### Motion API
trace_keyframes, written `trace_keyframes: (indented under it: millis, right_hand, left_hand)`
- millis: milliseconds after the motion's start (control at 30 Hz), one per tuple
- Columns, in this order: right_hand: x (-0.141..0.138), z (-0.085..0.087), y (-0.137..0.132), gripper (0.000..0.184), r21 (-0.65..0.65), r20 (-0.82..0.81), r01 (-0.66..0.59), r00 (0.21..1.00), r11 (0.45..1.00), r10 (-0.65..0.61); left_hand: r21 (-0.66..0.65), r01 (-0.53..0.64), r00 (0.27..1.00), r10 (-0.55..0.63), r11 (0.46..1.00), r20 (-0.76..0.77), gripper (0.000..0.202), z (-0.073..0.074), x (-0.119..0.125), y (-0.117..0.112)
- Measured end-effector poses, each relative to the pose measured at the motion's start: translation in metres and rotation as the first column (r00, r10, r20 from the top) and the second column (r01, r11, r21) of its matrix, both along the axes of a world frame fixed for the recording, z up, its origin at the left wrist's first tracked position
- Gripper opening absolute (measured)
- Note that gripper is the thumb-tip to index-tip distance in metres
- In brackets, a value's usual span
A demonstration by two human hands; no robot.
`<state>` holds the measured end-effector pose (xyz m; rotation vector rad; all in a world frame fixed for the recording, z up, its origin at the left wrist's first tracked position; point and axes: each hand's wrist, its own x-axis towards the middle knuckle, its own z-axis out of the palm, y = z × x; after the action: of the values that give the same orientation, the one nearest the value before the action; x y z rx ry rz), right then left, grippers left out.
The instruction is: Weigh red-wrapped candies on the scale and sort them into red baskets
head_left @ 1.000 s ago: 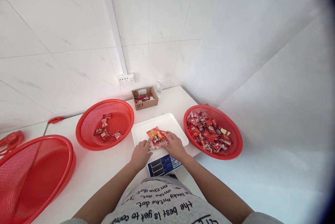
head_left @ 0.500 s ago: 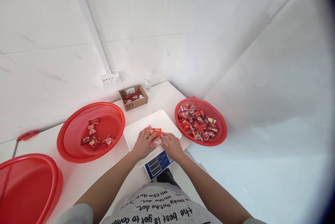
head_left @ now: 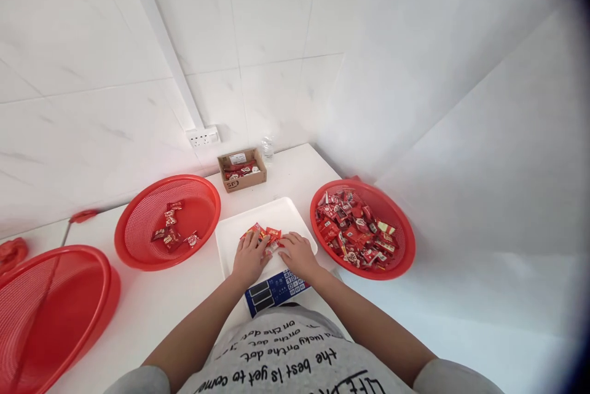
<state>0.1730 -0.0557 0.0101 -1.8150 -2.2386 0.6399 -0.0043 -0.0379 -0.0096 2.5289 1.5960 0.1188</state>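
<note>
Left hand and right hand touch packets on the tray, fingers' grasp indeterminable; the right basket holds more.

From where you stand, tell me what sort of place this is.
Probably a snack weighing or packing station: a digital scale, a red basket heaped with wrapped packets, and a cardboard box holding more.

"SF" on box, "on the dot", "the best is yet to come" upside down on shirt
</note>
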Motion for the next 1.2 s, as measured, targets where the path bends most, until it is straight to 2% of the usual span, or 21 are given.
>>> trace_keyframes:
  millis: [167,367,567,667,767,967,1067,1200]
  right_hand:
    - [0.014,-0.007,-0.003,0.038,0.011,-0.017,-0.097,0.995,0.995,0.097]
    - [0.029,-0.011,-0.008,0.034,0.018,-0.079,-0.187,0.979,0.982,0.188]
    - [0.036,-0.010,0.002,0.039,0.040,-0.083,-0.184,0.979,0.982,0.187]
    - [0.037,-0.011,0.014,0.049,0.017,-0.074,-0.235,0.969,0.972,0.235]
    - [0.034,-0.011,0.025,0.059,-0.018,-0.067,-0.300,0.952,0.954,0.298]
    - [0.028,-0.011,0.038,0.054,-0.034,-0.026,-0.390,0.921,0.920,0.390]
    - [0.024,-0.013,0.038,0.050,-0.030,0.004,-0.377,0.926,0.926,0.377]
    - [0.021,-0.012,0.034,0.049,-0.018,0.052,-0.322,0.945,0.947,0.323]
  left_hand:
    - [0.033,-0.131,0.991,0.132,0.991,-0.035,0.048,0.001,0.013,-0.004]
    - [0.024,-0.269,0.961,0.270,0.963,-0.054,0.051,0.003,0.026,-0.009]
    - [-0.044,-0.344,0.939,0.343,0.938,-0.017,0.056,0.012,0.027,-0.009]
    - [-0.128,-0.319,0.945,0.326,0.939,0.034,0.056,0.017,0.017,-0.006]
    - [-0.221,-0.219,0.971,0.234,0.950,0.044,0.059,0.021,0.003,-0.002]
    - [-0.358,-0.083,0.994,0.105,0.930,0.043,0.078,0.024,-0.013,0.003]
    - [-0.359,-0.102,0.992,0.121,0.928,0.032,0.077,0.024,-0.010,0.002]
    - [-0.308,-0.210,0.976,0.216,0.928,-0.015,0.067,0.027,0.003,-0.003]
